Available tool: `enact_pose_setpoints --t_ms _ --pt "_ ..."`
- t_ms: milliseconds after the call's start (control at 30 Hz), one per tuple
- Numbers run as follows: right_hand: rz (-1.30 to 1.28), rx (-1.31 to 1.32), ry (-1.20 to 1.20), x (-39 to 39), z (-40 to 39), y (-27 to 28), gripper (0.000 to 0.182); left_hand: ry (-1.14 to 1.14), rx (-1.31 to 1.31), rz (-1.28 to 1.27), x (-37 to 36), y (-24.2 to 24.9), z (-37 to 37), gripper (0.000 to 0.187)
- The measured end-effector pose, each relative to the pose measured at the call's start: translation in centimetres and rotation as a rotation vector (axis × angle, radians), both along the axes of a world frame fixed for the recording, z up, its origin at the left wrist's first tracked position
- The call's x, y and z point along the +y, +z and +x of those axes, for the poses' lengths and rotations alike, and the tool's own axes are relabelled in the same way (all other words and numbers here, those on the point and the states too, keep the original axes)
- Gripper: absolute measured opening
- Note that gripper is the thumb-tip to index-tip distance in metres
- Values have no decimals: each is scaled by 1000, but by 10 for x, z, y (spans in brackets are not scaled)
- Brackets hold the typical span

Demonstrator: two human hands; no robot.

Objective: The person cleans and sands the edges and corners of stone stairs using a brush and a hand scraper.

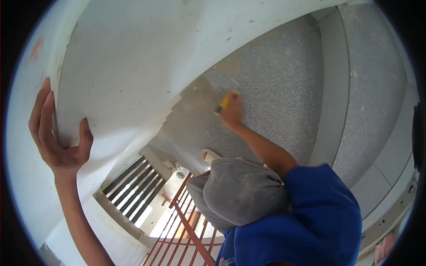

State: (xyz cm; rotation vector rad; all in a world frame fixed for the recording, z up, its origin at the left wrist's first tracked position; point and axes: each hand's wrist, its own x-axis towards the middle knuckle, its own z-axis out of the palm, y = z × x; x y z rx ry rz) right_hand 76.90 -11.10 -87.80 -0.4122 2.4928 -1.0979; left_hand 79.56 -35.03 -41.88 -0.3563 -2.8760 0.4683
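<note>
My left hand [64, 153] is raised against the white wall [128, 71]. Its thumb lies on the wall face and its fingers reach past the corner edge, spread apart. Over the speckled grey floor [284, 88], my right hand [233, 115] is closed around a yellow tool with a dark end [224, 104]. Motion blurs this tool, so its exact kind cannot be made out. A pale, whitish patch [226, 82] marks the floor just beyond the right hand, beside a browner, dusty area near the wall.
Red metal railings [191, 230] stand below my left side, near a slatted window opening [135, 188]. My bent knee in grey trousers [244, 190] and a light slipper [210, 155] are close to the floor. A raised grey ledge [335, 88] runs along the right.
</note>
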Motion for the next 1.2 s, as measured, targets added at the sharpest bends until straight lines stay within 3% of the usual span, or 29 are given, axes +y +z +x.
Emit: enact_pose_setpoints --t_ms 100,200,267,300,333,433,533,600,633,667,767,833,933,1000,1067,1100,1200 --pt "-117 -220 103 -43 -27 15 71 14 4 -25 1 0 1 74" --pt "-388 25 9 18 -34 16 63 -20 -20 -27 -3 1 0 73" --pt "-213 218 -32 108 -37 22 48 -1 -13 11 -4 0 2 68" --pt "16 333 -89 161 -33 6 56 7 -40 13 -6 4 1 69" --pt "94 357 -73 220 -32 14 54 22 -40 26 -8 2 2 68" --pt "256 161 -285 323 12 35 59 103 -30 33 -14 0 11 64" --pt "359 213 -217 299 33 -9 63 100 -5 -14 -11 -1 9 63" --pt "240 -14 -388 206 29 -17 64 75 -28 -18 -8 2 3 63" --pt "69 -66 -319 161 28 -26 64 59 -33 -20 -8 3 1 64" --pt "-83 65 -208 112 25 -29 65 35 -20 -19 -7 2 0 64" --pt "-222 102 -120 -24 11 -29 69 9 -1 -20 -4 0 0 66" --pt "-208 -396 29 -66 -19 10 74 8 -8 -30 -3 -1 1 68" --pt "-260 -363 125 -55 -50 32 68 -6 -12 -38 -3 0 -1 70" --pt "-560 75 -92 -25 -62 -16 60 -10 -15 -29 -2 0 -1 71" --pt "-361 351 -149 42 -112 -44 51 -5 -23 -33 -4 0 -1 72" --pt "-346 304 -201 77 -144 -37 49 -8 -15 -21 -1 -2 -2 72" --pt "159 344 -461 135 -205 16 64 16 -7 -32 -2 -3 2 71"
